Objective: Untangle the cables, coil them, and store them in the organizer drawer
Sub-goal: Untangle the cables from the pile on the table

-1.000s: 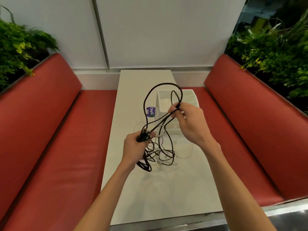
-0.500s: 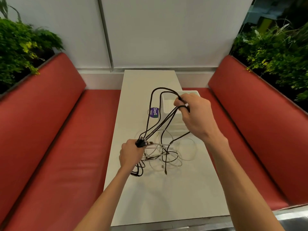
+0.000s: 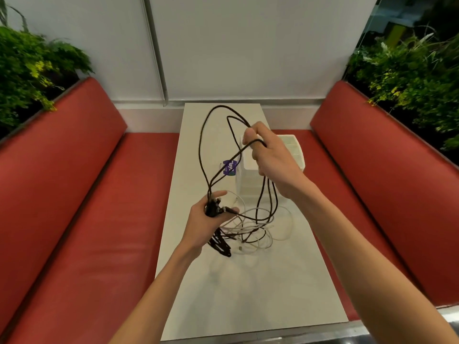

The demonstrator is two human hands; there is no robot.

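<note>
Between red benches (image 3: 74, 194) the white table (image 3: 248, 294) bore the organizer (image 3: 294, 151) near its far right edge and white cables (image 3: 267, 240) at its middle, while the left hand (image 3: 208, 220) gripped a bunch of the black cable (image 3: 200, 147) and the right hand (image 3: 270, 155) pinched its raised loop, best drawn out slowly to avoid knots.

It looked like a café or restaurant booth: two red padded benches (image 3: 82, 194) faced across a narrow white table (image 3: 248, 294), with planters (image 3: 29, 70) behind the backrests.
</note>
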